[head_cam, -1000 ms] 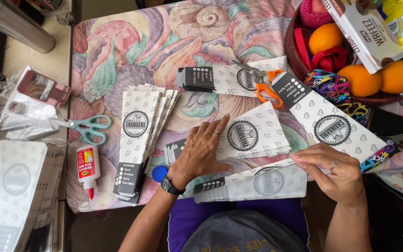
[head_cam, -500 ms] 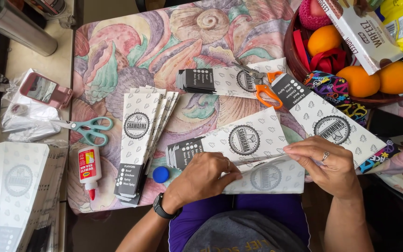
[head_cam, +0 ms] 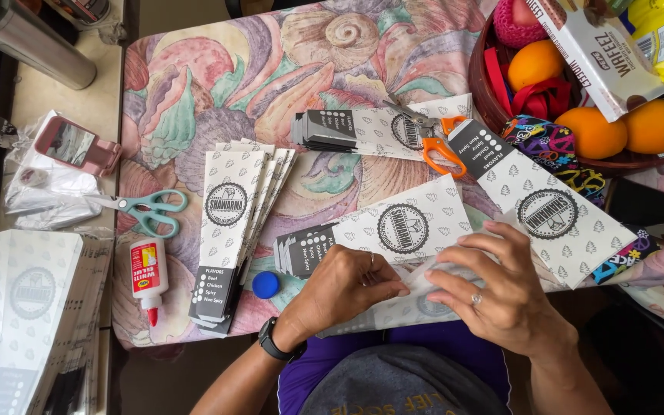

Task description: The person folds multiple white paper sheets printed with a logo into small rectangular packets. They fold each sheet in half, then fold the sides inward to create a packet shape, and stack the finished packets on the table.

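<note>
My left hand (head_cam: pixel 343 292) and my right hand (head_cam: pixel 493 288) pinch a white printed paper sheet (head_cam: pixel 416 303) at the near edge of the table, folding it between the fingertips. Just beyond the hands lies a small stack of folded paper sleeves (head_cam: pixel 382 230) with a round dark logo. Another sleeve (head_cam: pixel 547 211) lies to the right, partly under my right hand. A fanned stack of finished sleeves (head_cam: pixel 232 230) sits to the left. A black watch is on my left wrist.
A glue bottle (head_cam: pixel 147 273) and its blue cap (head_cam: pixel 265 284) lie near the left stack. Green scissors (head_cam: pixel 144 207) and orange scissors (head_cam: pixel 436 142) rest on the shell-patterned cloth (head_cam: pixel 217 84). A fruit bowl (head_cam: pixel 501 107) stands at the back right; flat sheets (head_cam: pixel 21 307) pile at the left.
My left hand came off the sleeve stack and moved toward me to join the right hand on the sheet. Both hands now pinch its fold at the table edge.
</note>
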